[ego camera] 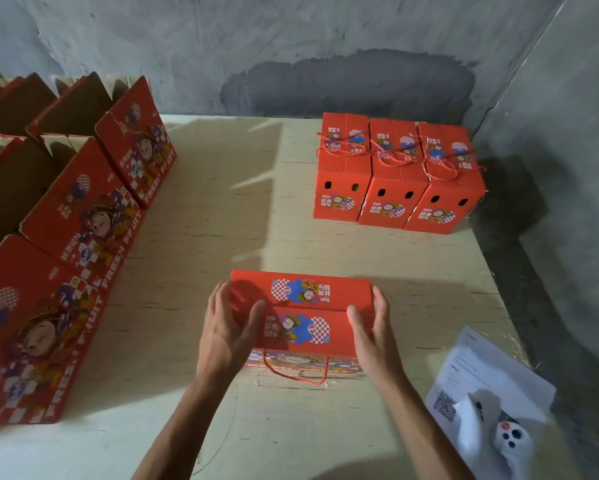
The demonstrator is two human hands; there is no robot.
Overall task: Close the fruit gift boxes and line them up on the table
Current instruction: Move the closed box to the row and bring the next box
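Left hand and right hand are flanking the closed box, fingers spread flat against its ends, likely squaring it. Probably heading to the finished row next.

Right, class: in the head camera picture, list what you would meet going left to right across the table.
Open boxes → left hand → box being closed → right hand → row of closed boxes → printed sheet with white controller.

Closed red box upright, three rowed behind.
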